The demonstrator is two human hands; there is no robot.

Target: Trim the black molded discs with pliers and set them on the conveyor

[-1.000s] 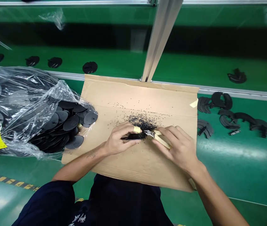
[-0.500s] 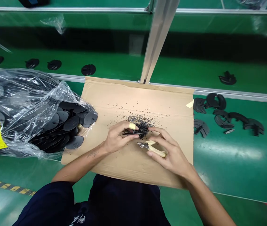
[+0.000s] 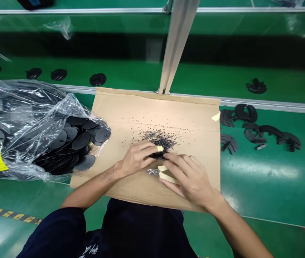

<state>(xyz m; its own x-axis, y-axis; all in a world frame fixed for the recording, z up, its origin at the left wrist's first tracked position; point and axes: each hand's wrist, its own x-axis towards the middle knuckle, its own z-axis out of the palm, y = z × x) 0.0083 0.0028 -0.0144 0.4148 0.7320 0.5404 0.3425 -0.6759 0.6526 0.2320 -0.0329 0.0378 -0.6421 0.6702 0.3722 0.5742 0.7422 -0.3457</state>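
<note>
My left hand (image 3: 138,156) is closed on a flat black plastic part (image 3: 156,155), which my fingers partly hide. Pale tape is wrapped around one of its fingertips. My right hand (image 3: 191,175) is closed around cream-handled cutting pliers (image 3: 165,175), whose metal jaws point left. Its index fingertip reaches the right edge of the black part. Just beyond the hands lies a scattered heap of tiny black bits (image 3: 160,139) on a sheet of brown cardboard (image 3: 131,105).
A clear plastic bag (image 3: 23,111) at the left spills black discs (image 3: 81,141) with a yellow label on it. Curved black parts (image 3: 272,132) lie on the green bench at the right. A metal post (image 3: 178,46) rises behind the cardboard. Several black pieces line the back ledge.
My right hand has turned and moved slightly left with the pliers, its fingers closer to the black part. My left hand has shifted right and tilted the part.
</note>
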